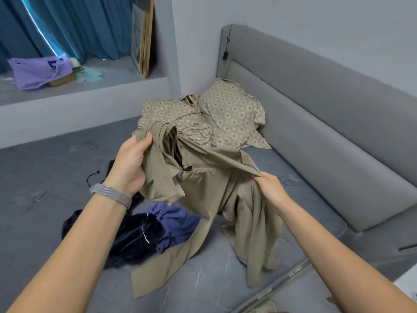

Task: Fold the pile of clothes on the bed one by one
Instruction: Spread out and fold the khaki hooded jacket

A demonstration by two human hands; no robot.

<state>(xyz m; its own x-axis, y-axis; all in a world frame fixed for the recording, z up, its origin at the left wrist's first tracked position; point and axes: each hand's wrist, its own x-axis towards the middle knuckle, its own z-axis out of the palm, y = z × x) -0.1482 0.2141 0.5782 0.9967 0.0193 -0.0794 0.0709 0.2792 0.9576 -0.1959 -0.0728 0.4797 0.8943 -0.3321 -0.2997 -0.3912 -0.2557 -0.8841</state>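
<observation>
A plain olive-khaki garment (209,188) hangs crumpled above the middle of the bed (45,177), one bunched end raised at the left, a fold of its upper edge pulled taut to the right, and its long lower parts trailing onto the mattress toward the near edge. Behind it, in the corner by the headboard, lies a rumpled beige garment with a small diamond print (216,114). Nearer the front, partly under the khaki cloth, sit a blue piece (176,224) and a dark navy one (133,240), touching each other.
</observation>
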